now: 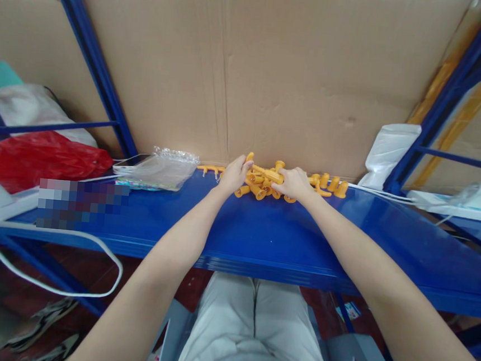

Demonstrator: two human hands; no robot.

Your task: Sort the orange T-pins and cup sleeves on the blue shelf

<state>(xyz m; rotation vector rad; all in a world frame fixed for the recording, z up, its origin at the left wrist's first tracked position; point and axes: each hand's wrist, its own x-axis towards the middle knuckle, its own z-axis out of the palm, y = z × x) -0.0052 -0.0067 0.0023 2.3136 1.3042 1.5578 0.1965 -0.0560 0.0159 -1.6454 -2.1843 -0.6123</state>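
Observation:
At the back of the blue shelf, a pile of small yellow plastic parts point(258, 191) lies between my hands. Many are cup-shaped with a flared end. My left hand point(236, 174) is closed at the pile's left side, with a yellow plastic piece point(250, 156) sticking up from its fingers. On the right, my right hand point(297, 183) is closed on the end of a long yellow plastic part point(269, 174) that points toward the left hand. Whether the two held pieces touch or are joined, I cannot tell. Further yellow cups point(341, 189) stand right of my right hand.
A blue metal shelf point(261, 233) runs in front of me, with a cardboard sheet point(300, 79) behind it. Clear plastic bags point(161, 169) and a red bag point(44, 158) lie to the left. A white packet point(390, 154) leans by the right post, and a white cable point(113, 282) loops over the front edge.

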